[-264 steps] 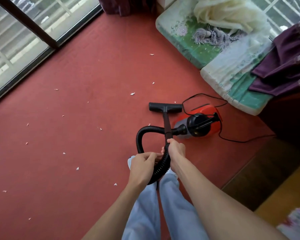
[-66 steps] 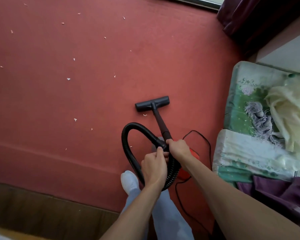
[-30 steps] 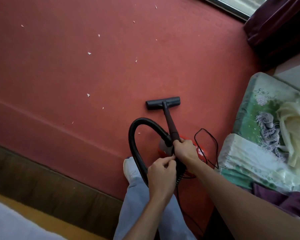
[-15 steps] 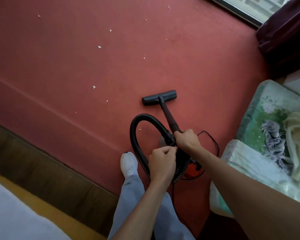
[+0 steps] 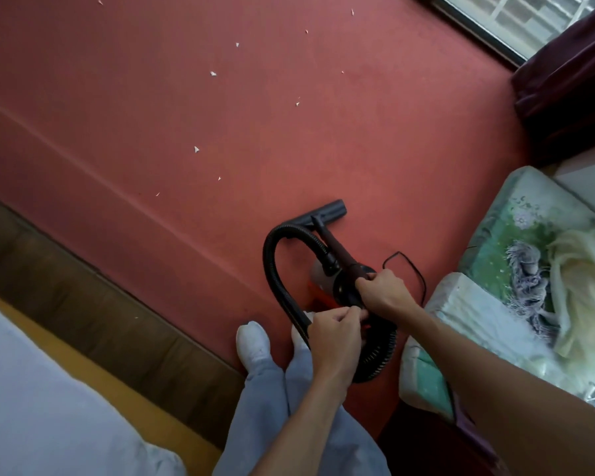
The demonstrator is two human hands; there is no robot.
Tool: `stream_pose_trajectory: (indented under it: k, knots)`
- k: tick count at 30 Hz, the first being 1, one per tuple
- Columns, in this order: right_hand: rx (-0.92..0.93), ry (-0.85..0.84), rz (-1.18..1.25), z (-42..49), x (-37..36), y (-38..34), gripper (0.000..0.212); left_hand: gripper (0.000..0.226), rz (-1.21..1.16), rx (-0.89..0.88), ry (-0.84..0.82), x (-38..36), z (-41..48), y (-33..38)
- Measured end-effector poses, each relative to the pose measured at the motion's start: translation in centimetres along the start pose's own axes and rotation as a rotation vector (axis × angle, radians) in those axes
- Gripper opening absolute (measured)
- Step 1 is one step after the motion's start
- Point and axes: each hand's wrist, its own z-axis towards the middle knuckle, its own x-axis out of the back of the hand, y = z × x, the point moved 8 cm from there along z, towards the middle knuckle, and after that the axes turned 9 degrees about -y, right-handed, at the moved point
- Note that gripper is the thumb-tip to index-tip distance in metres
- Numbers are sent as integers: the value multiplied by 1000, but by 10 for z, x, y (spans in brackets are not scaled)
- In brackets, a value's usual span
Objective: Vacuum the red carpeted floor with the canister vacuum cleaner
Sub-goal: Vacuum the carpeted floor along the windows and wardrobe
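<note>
the person's right hand (image 5: 383, 292) kept its grip wrapped tight round the upper end of the dark plastic wand (image 5: 337, 247). the left hand (image 5: 335, 333) had its grip curled, pinching the black ribbed hose (image 5: 268, 269) just below. over the last half second the flat black t-shaped floor nozzle (image 5: 325, 211) had been drawn back towards the white-socked foot (image 5: 253, 341), so the hose's loop now crossed its left end. it appeared to rest flat on the red carpet (image 5: 375, 132). the orange canister body (image 5: 315, 289) sat mostly hidden under the hands, with the thin black power cord (image 5: 418, 269) looped beside it, near the green and white floral cushions (image 5: 495, 242). the small white paper scraps (image 5: 196, 149) still lay scattered well apart from the nozzle, up and to its left. this looked like the end of a pull stroke. the patch by the feet seemed clean, and the next push would probably have to angle left to reach the scraps.
</note>
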Motion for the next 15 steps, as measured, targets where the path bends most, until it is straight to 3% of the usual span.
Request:
stream_pose_trajectory:
  k: [10,15]
  knots:
    - [-17,-48,-152,-29,-7,23,30,26,-114,62,-119,-8,-36,-14]
    - [21,-100,-219,-32,-18,13,29,38,-151,53,-75,1,-40,-19]
